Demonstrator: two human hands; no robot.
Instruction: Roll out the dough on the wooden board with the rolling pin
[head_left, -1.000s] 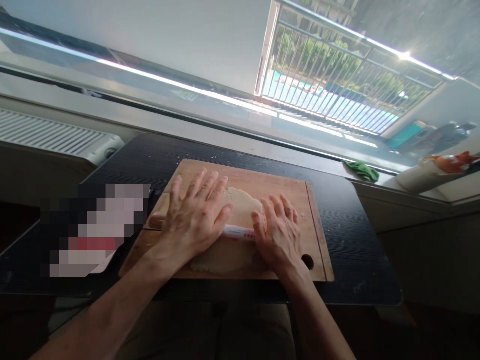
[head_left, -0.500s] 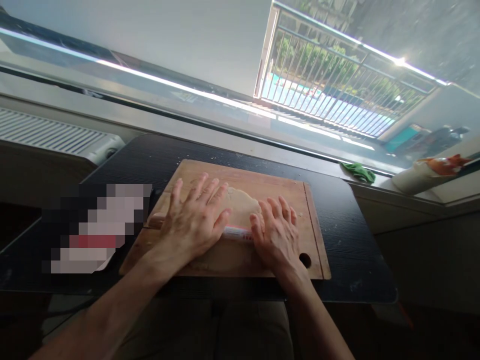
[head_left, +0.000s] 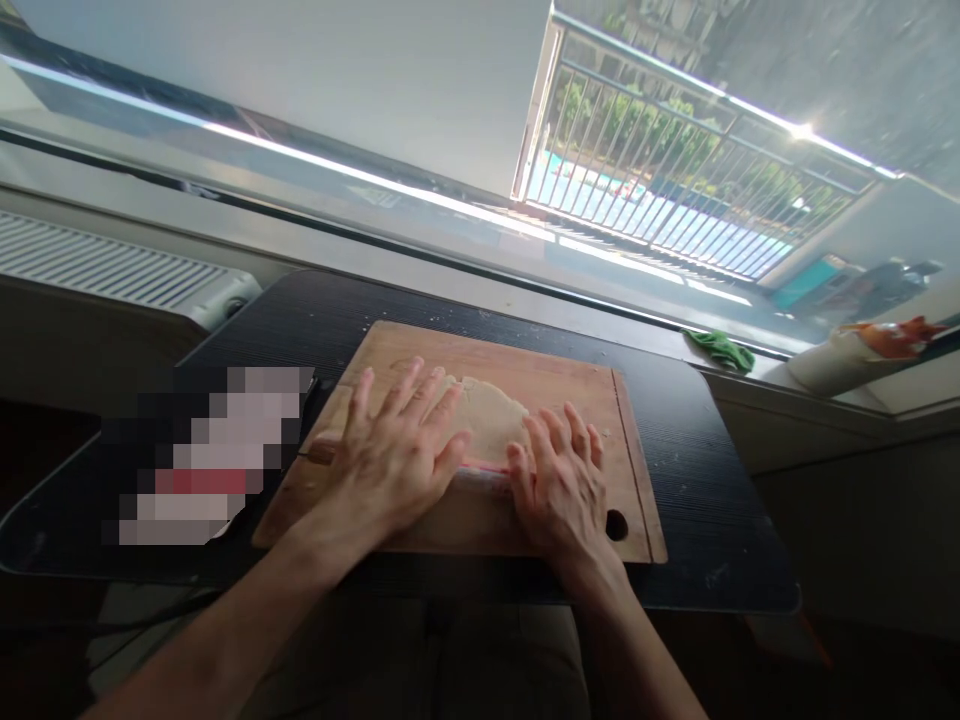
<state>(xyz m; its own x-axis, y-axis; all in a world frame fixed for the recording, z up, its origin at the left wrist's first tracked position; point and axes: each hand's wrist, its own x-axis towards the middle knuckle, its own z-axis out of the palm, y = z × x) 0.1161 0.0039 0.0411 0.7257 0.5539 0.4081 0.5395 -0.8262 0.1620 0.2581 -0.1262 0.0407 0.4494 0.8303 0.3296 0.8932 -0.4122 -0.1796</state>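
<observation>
Resting palm-down on the roller, my left grip and right grip have fingers apart, clamped on nothing, presumably for even pressure; the dough lies flat on the desk's board

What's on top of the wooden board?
On the wooden board are flat dough and a rolling pin, with the left hand and right hand over the pin. The hands hide much of the pin and part of the dough.
</observation>
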